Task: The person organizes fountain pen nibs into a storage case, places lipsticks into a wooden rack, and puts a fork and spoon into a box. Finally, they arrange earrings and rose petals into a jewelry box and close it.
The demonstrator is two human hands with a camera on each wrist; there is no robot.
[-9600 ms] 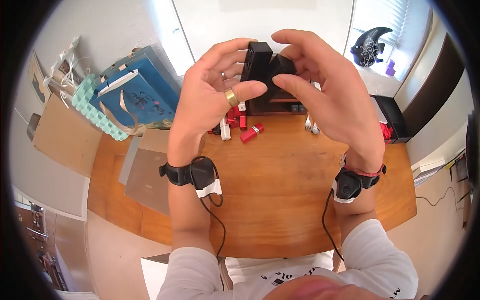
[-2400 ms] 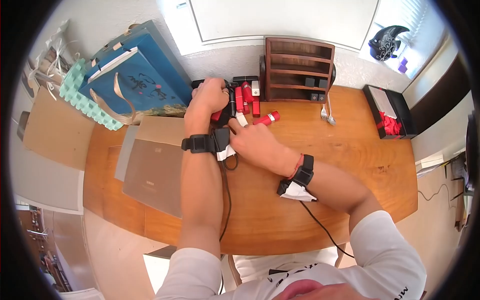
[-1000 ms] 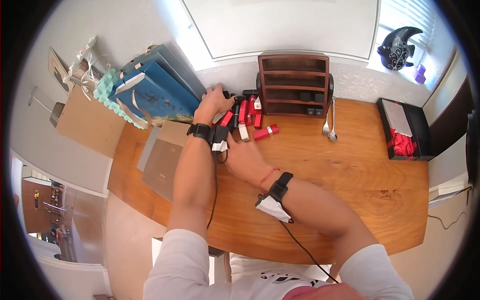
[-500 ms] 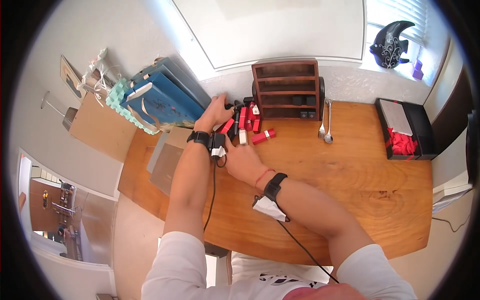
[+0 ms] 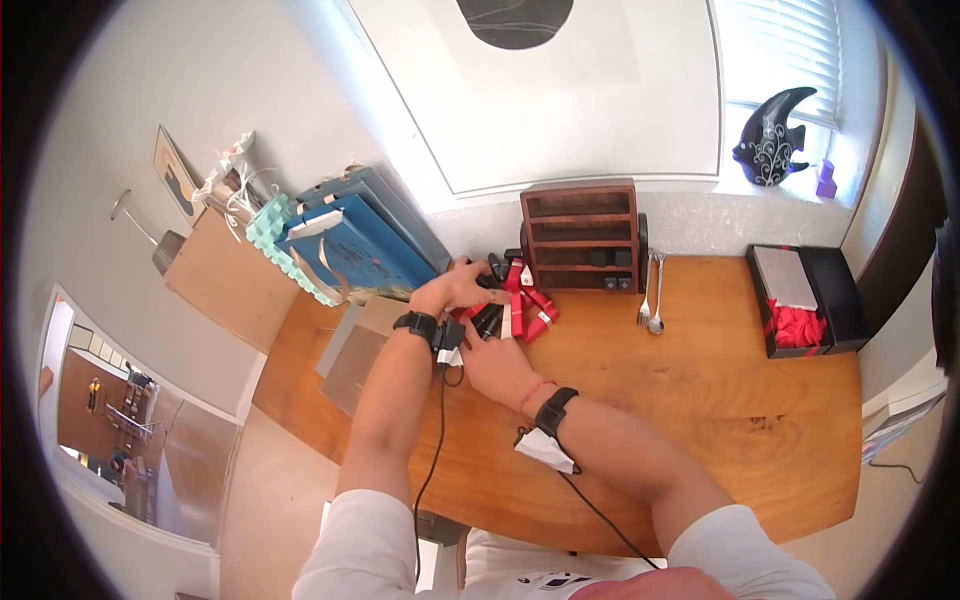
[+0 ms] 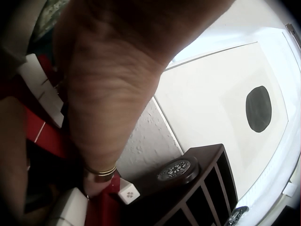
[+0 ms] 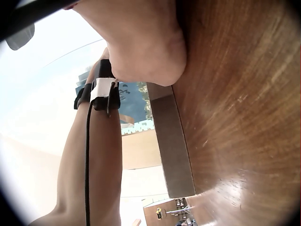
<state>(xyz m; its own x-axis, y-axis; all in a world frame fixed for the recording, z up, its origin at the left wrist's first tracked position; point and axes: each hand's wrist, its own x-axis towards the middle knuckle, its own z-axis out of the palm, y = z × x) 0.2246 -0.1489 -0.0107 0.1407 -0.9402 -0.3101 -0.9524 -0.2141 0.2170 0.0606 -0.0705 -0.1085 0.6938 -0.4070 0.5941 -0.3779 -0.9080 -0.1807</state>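
My left hand (image 5: 460,286) reaches over a pile of lipsticks at the back of the table, fingers extended across the tubes. Red lipsticks (image 5: 541,318), black ones (image 5: 488,320) and a white one (image 5: 506,322) lie under and beside it. Seen from the left wrist, the ringed finger goes down between a red lipstick (image 6: 49,134) and a white-ended tube (image 6: 129,194). On the near side of the pile, my right hand (image 5: 500,368) points its fingers at the tubes, fingertips right at the black ones. The right wrist view hides those fingertips.
A dark wooden shelf rack (image 5: 580,238) stands behind, with black lipsticks in its lower tiers. A fork (image 5: 644,300) and spoon (image 5: 656,310) lie beside it. Blue paper bags (image 5: 365,250) and a flat brown box (image 5: 350,355) are left; an open black gift box (image 5: 808,300) is right.
My left hand has moved right over the pile, fingers stretching across it. Several red tubes have shifted, and the loose one now lies slanted against others. The head view has tilted up.
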